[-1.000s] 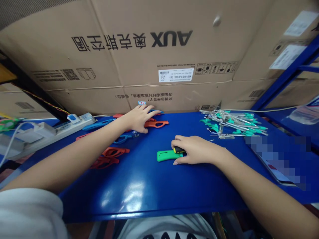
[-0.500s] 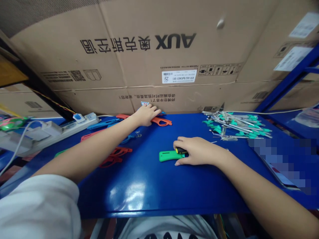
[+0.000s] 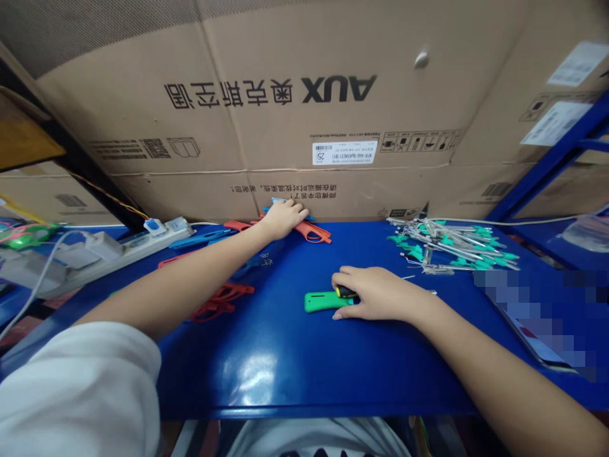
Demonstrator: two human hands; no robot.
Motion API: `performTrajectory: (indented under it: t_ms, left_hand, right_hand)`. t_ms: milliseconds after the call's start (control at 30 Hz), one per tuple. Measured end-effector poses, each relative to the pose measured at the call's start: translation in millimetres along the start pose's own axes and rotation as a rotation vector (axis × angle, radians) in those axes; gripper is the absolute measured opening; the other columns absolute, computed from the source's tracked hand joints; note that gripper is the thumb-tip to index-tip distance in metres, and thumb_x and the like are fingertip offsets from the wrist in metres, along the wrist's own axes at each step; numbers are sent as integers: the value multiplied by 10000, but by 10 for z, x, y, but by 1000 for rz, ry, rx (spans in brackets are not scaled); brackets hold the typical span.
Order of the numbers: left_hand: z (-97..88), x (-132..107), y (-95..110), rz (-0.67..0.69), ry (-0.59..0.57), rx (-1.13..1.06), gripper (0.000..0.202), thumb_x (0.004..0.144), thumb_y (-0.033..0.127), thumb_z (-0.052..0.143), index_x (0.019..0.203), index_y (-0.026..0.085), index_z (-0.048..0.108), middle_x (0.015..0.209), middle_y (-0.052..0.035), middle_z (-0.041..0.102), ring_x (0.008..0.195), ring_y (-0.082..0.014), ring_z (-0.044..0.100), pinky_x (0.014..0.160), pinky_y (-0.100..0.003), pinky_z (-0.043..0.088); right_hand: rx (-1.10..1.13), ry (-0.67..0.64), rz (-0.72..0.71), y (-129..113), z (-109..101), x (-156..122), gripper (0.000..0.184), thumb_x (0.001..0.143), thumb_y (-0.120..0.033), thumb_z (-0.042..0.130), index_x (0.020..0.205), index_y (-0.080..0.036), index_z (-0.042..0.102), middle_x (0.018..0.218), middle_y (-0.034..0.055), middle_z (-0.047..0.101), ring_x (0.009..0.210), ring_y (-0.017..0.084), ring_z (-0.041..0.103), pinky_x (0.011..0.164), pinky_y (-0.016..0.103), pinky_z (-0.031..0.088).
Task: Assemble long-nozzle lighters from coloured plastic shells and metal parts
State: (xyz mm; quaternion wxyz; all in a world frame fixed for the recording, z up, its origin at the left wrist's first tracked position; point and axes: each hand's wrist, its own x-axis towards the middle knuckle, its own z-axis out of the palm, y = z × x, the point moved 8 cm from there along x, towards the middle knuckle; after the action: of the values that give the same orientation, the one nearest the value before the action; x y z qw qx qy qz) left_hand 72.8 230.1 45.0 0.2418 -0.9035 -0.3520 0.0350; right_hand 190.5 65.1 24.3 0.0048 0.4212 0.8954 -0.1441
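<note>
My left hand (image 3: 281,219) reaches to the back of the blue table (image 3: 295,355), its fingers curled over the end of an orange plastic handle piece (image 3: 314,232) beside the cardboard box. My right hand (image 3: 375,293) lies on the table's middle, fingers closed over a black-and-yellow tool (image 3: 343,292) and the end of a green plastic handle piece (image 3: 324,301). More orange pieces (image 3: 221,301) and blue pieces (image 3: 202,237) lie under and beside my left forearm.
A big cardboard box (image 3: 304,108) walls off the back. A heap of metal rods with green parts (image 3: 447,247) lies at the right rear. A white power strip (image 3: 143,238) runs along the left. A blurred flat object (image 3: 537,311) sits at the right.
My left hand has slid farther back toward the box and curled onto the orange piece, which shifted back and turned. My right hand has stayed on the green piece.
</note>
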Motion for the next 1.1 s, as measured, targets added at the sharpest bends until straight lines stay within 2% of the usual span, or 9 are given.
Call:
performTrajectory:
  t_ms: [200, 400, 567, 700, 867, 967, 1100]
  left_hand:
    - [-71, -85, -124, -17, -2, -16, 289, 935, 131, 453, 1132, 156, 664, 1041, -161, 691, 1012, -303, 613, 780, -393, 465]
    - [-238, -310, -488, -88, 38, -32, 394, 922, 168, 492, 1297, 188, 614, 1142, -136, 684, 1091, -303, 602, 800, -370, 480]
    - [-364, -554, -879, -236, 122, -64, 419, 913, 202, 523, 1324, 207, 601, 1192, -103, 685, 1145, -289, 600, 824, -348, 488]
    - [-576, -777, -1174, -416, 247, -82, 394, 948, 283, 513, 1323, 183, 581, 1190, -90, 684, 1095, -266, 621, 806, -332, 484]
    - [-848, -1019, -1392, -515, 331, -63, 405, 1001, 318, 442, 1388, 212, 497, 1238, -41, 644, 1141, -217, 567, 856, -296, 450]
    - [-827, -1088, -1445, -504, 295, -27, 407, 1019, 333, 394, 1400, 229, 491, 1257, -38, 635, 1163, -222, 541, 863, -302, 443]
    - [-531, -1134, -1397, -413, 161, -6, 407, 974, 299, 454, 1362, 238, 560, 1175, -76, 688, 1126, -267, 573, 811, -330, 463]
  right_hand:
    - [-14, 0, -1, 0, -6, 7, 379, 858, -577, 652, 988, -230, 569, 975, 13, 637, 689, 157, 556, 547, 257, 249]
    - [-24, 6, 20, -11, -8, 18, 388, 857, -584, 651, 985, -225, 584, 977, 25, 651, 717, 175, 582, 552, 259, 258]
    - [-29, 11, 27, -16, 9, 30, 389, 864, -585, 642, 984, -218, 591, 979, 34, 658, 729, 182, 600, 559, 269, 277]
    - [-41, 16, 31, -15, 19, 43, 394, 870, -590, 629, 984, -215, 594, 976, 43, 662, 744, 194, 615, 566, 276, 288]
    - [-43, 18, 32, -13, 33, 60, 385, 873, -588, 623, 980, -220, 593, 988, 43, 665, 755, 199, 623, 577, 274, 297]
    - [-45, 20, 30, -4, 46, 66, 383, 870, -588, 626, 977, -223, 592, 996, 45, 666, 763, 204, 626, 580, 272, 300]
    - [-47, 21, 26, -6, 54, 67, 377, 874, -588, 618, 972, -225, 585, 988, 42, 664, 751, 204, 621, 576, 266, 286]
